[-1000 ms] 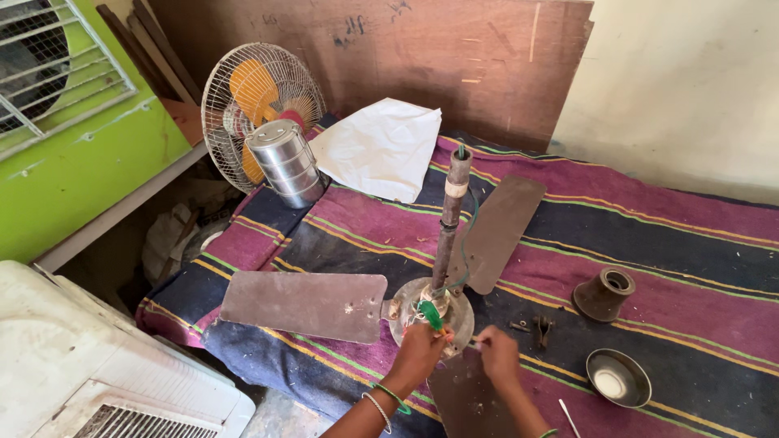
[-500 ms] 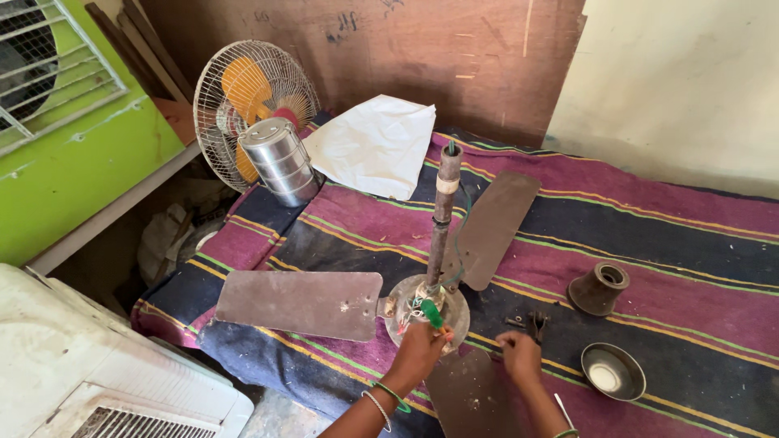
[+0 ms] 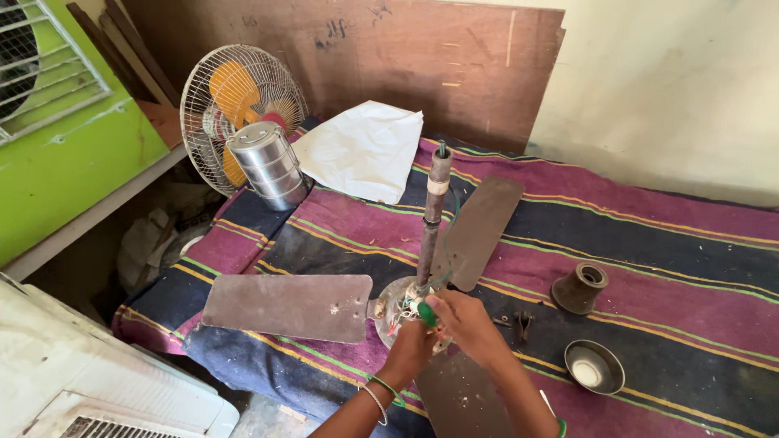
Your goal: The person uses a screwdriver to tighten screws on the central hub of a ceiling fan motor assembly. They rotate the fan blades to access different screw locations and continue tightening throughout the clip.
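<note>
Head view shows your left hand (image 3: 411, 347) and right hand (image 3: 464, 318) both clasped around a green-handled screwdriver (image 3: 426, 313) at the ceiling fan motor (image 3: 398, 307) on the striped cloth (image 3: 665, 243) — blades (image 3: 288, 306) still attached, screws (image 3: 514, 322) and canopy cups (image 3: 579, 287) already off, lying beside.

Colours and patterns across the workspace

The cloth (image 3: 649, 243) is striped in purple, navy, green and yellow. The 3 fan blades (image 3: 288, 306) are seen in dull brown-grey, the rod (image 3: 430, 227) rust-brown. A green-handled screwdriver (image 3: 425, 313) is noted. The table fan (image 3: 235, 105) is white-caged with orange blades; the tiffin carrier (image 3: 264, 166) is silver.
</note>
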